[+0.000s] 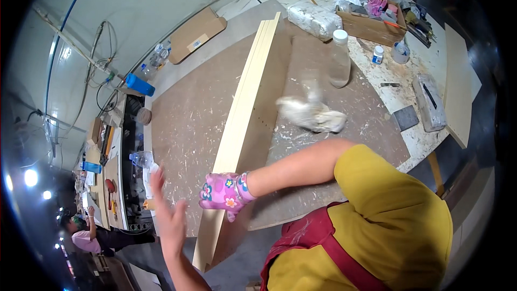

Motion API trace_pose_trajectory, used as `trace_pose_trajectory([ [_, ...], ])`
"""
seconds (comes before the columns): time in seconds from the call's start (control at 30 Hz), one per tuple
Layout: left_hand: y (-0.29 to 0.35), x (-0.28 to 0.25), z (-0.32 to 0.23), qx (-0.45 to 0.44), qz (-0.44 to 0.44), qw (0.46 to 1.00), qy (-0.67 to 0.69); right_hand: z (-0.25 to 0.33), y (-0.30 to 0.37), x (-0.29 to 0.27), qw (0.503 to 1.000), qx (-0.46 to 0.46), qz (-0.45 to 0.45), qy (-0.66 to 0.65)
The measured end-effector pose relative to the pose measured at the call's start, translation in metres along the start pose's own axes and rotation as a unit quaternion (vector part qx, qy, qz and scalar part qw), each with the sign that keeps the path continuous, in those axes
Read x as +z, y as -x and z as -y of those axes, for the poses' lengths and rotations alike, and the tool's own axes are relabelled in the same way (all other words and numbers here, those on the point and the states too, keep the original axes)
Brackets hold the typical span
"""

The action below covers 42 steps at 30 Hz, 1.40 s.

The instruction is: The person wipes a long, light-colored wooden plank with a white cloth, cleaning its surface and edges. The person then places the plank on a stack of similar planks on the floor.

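A long, pale wooden board (245,99) with a grooved upper edge stands on the worktable, running from far to near and jutting past the front edge. My right hand (223,191), in a pink glove with flower patterns, is closed over the board's upper edge near its close end. Left of the board, my bare left hand (171,218) is raised with its fingers apart, slightly blurred, holding nothing. A crumpled off-white cloth (312,114), partly smeared by motion, is right of the board. Small dark holes dot the board's right side.
A clear bottle with a white cap (340,62) stands beyond the cloth, near a wrapped white bundle (315,20). Further right are a cluttered cardboard box (371,27), a small white jar (378,54) and a grey block (405,118). A person (89,237) is at the far left.
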State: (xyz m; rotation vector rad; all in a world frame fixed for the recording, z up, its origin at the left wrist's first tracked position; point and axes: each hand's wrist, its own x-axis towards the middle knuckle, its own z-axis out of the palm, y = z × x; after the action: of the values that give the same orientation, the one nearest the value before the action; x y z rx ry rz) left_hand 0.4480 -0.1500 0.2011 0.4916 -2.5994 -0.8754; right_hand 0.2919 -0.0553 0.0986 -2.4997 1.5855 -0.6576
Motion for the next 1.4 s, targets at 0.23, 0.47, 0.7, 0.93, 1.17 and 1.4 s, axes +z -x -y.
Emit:
trace_pose_trajectory([
  [0.23,0.199,0.014,0.089,-0.329,-0.338,0.84,0.268,-0.106,0.049,-0.048,0.996,0.01,0.048,0.08],
  [0.47,0.25,0.084,0.103,-0.302,-0.387,0.813,0.313,-0.184,0.091,-0.096,0.974,0.071,0.068,0.203],
  [0.7,0.251,0.117,0.101,-0.385,-0.43,0.788,0.213,-0.198,0.118,-0.139,0.956,0.221,0.096,0.165],
  [0.93,0.248,0.106,0.106,-0.402,-0.399,0.804,0.179,-0.316,0.176,-0.208,0.747,0.457,-0.478,0.063],
  [1.17,0.238,0.095,0.082,-0.479,-0.339,0.81,0.016,-0.456,0.243,-0.14,0.633,0.482,-0.574,-0.195],
  [1.4,0.276,0.095,0.125,-0.473,-0.339,0.813,0.002,-0.431,0.236,-0.12,0.651,0.562,-0.504,-0.077],
])
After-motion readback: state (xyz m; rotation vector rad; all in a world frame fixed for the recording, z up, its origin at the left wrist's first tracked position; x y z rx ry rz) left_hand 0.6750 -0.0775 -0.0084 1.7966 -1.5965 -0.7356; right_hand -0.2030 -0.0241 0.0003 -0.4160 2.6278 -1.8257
